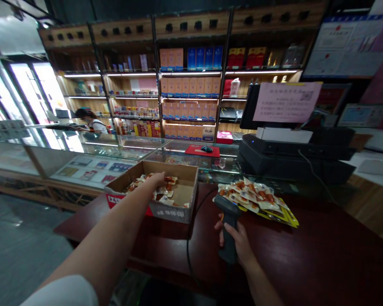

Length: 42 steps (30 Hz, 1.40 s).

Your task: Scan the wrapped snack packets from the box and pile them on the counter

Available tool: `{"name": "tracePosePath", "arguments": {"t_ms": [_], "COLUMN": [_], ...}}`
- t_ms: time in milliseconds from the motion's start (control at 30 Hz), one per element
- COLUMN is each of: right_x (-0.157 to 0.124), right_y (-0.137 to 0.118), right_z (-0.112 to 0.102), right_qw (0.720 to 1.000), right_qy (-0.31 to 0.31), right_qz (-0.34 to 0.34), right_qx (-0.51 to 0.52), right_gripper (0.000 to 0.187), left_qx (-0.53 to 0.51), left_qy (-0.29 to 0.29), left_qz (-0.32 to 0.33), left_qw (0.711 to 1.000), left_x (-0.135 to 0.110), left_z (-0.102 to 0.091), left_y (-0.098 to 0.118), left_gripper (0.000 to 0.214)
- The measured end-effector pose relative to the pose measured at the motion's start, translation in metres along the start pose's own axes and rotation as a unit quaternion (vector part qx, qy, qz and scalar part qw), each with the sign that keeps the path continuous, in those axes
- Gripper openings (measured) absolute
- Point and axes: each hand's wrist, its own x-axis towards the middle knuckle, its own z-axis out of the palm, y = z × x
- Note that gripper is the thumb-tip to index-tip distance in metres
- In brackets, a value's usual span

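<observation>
My right hand (239, 240) is wrapped around the grip of a dark handheld barcode scanner (229, 208), held over the dark red table with its head pointing left and up. My left hand (158, 180) reaches into an open cardboard box (172, 212), among small clear snack packets (170, 182) with reddish-brown contents. Its fingers are mostly hidden behind the back of the hand, so any grip on a packet does not show. Right of the box lies a pile of similar packets (252, 193), with yellow packaging (287, 214) under its right side.
A black cable (189, 255) runs across the table (166, 231) beside the box. Beyond are a glass counter (137, 146), a mouse (207, 148) on a red mat, and a black register with a screen (258, 146). Another person (97, 124) is at the far left, before stocked shelves.
</observation>
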Motion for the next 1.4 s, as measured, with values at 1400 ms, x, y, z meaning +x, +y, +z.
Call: {"name": "tracePosePath", "arguments": {"t_ms": [1400], "right_x": [-0.008], "right_y": [-0.024], "right_z": [-0.001], "right_qw": [0.997], "right_qy": [0.067], "right_qz": [0.033], "right_qx": [-0.035], "right_gripper": [0.045], "left_qx": [-0.799], "left_qy": [-0.197], "left_qz": [-0.008], "left_qw": [0.568], "left_x": [-0.185], "left_z": [0.111], "left_y": [0.139], "left_gripper": [0.043]}}
